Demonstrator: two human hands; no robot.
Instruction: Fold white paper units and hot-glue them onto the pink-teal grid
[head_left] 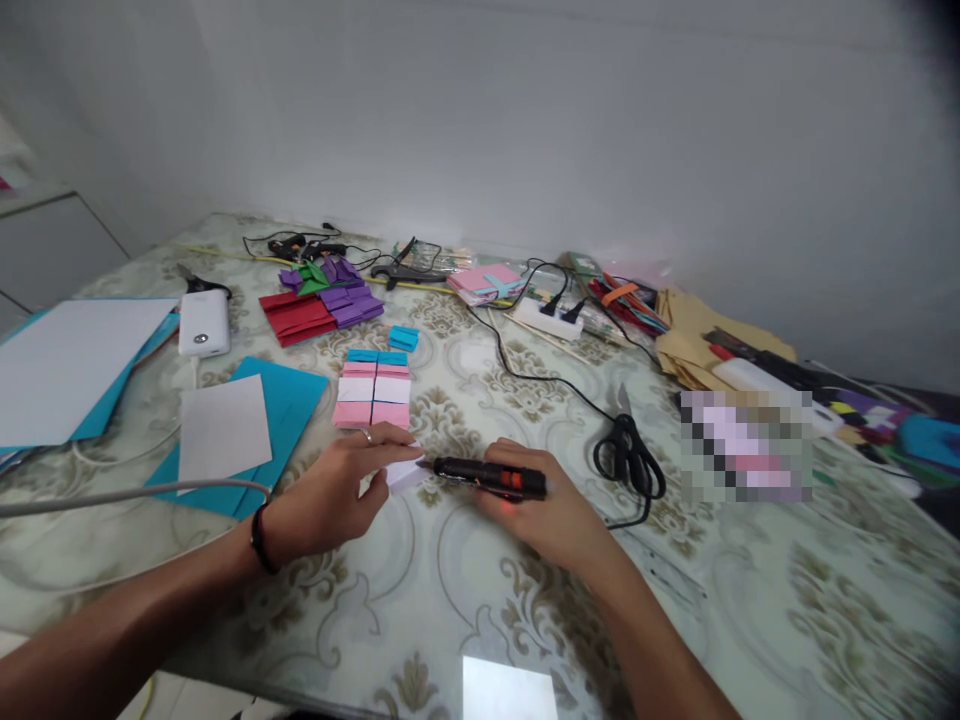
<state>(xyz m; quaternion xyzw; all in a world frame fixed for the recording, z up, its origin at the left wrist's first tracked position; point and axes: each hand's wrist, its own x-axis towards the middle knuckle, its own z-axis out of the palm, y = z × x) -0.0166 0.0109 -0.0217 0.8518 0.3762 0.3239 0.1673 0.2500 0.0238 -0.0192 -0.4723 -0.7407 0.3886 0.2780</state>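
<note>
On the patterned table [525, 590], near its front edge, we find two hands at work over a small white slip [403, 478]. The slip lies directly in front of the person, beneath the fingertips of the left hand [337, 495]. The forefinger of that hand reaches along the slip's far edge and the thumb rests at its near side, with a gap between the two. Whether the slip is pinched or only pressed down we cannot tell.

The right hand [541, 512] is closed around a black glue gun [489, 478], held nearly level. We note a red glow at its underside. The nozzle points left and meets, or all but meets, the slip's right end; the exact contact is too small to confirm.

Just beyond the left hand we record a row of folded strips [373, 390] in blue, pink and white, with a small blue piece [403, 338] behind it. Further back lie red folds [296, 318] beside purple folds [352, 305]. To the left, a white square [225, 430] lies on blue sheets [296, 390], near a power bank [204, 325]. To the right we observe black-handled scissors [624, 422], blades pointing away, and, beyond them, a power strip [547, 320] with plugs inserted.
</note>
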